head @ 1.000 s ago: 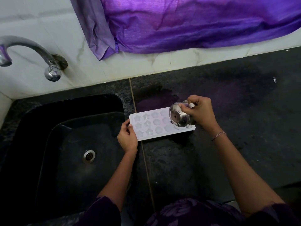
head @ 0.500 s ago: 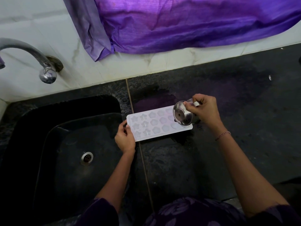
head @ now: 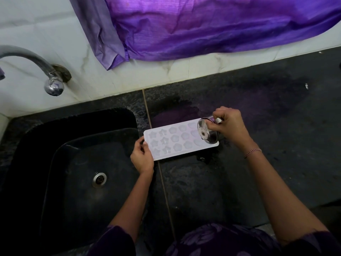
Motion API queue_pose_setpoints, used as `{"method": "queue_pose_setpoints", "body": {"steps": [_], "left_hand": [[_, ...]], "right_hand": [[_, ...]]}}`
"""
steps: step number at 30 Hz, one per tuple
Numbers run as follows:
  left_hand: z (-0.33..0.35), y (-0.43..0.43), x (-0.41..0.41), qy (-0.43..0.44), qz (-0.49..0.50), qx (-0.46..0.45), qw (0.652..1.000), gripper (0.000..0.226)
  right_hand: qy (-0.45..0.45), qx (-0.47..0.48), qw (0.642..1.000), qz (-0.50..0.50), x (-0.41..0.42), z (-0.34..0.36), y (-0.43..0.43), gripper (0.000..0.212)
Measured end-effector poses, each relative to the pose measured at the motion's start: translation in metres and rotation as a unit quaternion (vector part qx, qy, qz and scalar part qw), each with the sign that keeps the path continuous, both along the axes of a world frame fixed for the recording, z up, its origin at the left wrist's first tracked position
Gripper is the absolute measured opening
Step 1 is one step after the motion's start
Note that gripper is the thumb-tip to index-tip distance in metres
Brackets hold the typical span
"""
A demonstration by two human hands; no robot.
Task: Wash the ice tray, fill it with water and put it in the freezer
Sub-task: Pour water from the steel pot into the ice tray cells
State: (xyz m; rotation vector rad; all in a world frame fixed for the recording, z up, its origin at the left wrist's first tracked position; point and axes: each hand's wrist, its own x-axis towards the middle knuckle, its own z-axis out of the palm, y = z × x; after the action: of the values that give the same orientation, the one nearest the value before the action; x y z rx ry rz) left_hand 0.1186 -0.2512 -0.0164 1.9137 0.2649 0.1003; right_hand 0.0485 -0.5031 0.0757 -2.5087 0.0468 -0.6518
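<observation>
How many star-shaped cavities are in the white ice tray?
6: two columns of three at the white plastic ice tray's left end, by the left hand. The tilted steel cup hides only right-end cavities.

Ice tray (head: 177, 139) lies on the counter (head: 276, 154), stretched between my two hands. Left hand (head: 142, 159) holds its left end, beside the sink (head: 83, 182) edge. Right hand (head: 228, 126) holds a steel cup (head: 206, 133), tipped on its side over the tray's right end, possibly touching it. Sink lies left of my left hand, drain (head: 99, 179) in its floor. Tap (head: 36, 61) stands behind the sink, on the wall. Cloth (head: 203, 24) hangs on the wall beyond both hands.
</observation>
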Motion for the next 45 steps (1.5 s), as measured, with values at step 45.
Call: {"method": "queue_pose_setpoints", "body": {"steps": [45], "left_hand": [[-0.005,0.001,0.002,-0.004,-0.005,0.007,1.0,0.026]], "right_hand": [[0.03,-0.042,0.998,-0.032,-0.01,0.005,-0.019,0.047]]}}
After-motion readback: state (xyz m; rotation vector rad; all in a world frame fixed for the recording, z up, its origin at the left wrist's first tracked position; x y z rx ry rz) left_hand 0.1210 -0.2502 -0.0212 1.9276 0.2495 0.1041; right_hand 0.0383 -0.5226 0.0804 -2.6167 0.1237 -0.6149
